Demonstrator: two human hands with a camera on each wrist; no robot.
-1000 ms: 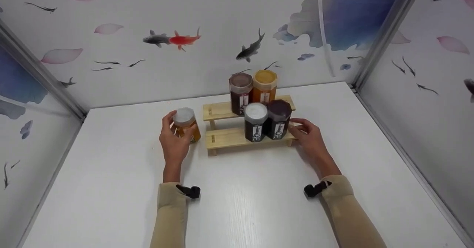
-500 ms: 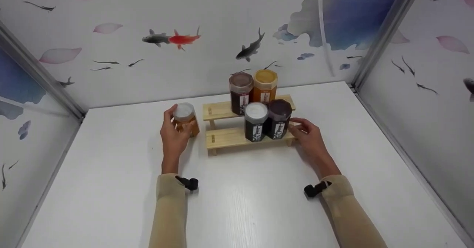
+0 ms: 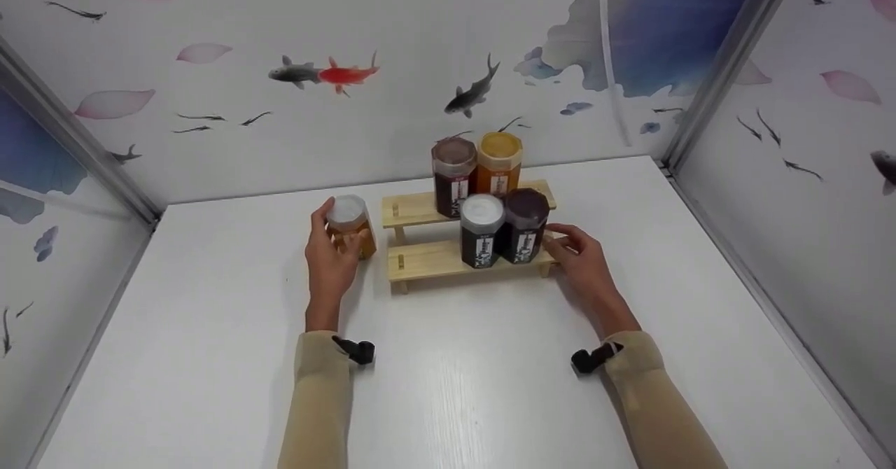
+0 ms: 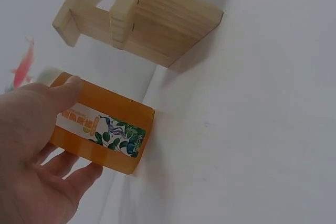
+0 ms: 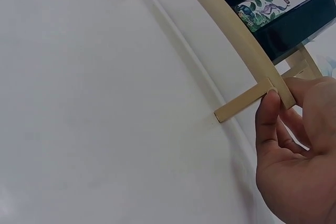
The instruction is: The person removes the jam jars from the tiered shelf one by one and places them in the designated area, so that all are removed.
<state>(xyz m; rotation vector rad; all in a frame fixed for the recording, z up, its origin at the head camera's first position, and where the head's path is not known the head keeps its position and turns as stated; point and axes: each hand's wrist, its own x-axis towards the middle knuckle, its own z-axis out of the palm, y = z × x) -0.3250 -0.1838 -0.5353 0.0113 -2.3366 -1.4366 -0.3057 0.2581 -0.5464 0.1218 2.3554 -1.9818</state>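
My left hand [image 3: 332, 255] grips an amber-orange jar [image 4: 107, 121] with a white lid and a leafy label, thumb on one side and fingers on the other. The jar is just left of a two-step wooden rack [image 3: 423, 261], apart from it; I cannot tell whether its base touches the table. At the rack's right end, my right hand [image 5: 299, 135] pinches the tip of the lower board between thumb and fingers. Beside that hand on the lower step stands a dark purple-lidded jar [image 3: 526, 227], with a white-lidded dark jar [image 3: 481, 234] to its left.
On the upper step stand a brown-lidded dark jar [image 3: 453, 175] and a yellow-lidded orange jar [image 3: 500, 161]. The white table [image 3: 434, 364] meets a printed wall [image 3: 392, 133] behind the rack, with side walls at left and right.
My left hand has moved the amber-orange jar slightly back, away from me, and it has stayed nearly still since half a second ago. The right hand keeps its place at the rack.
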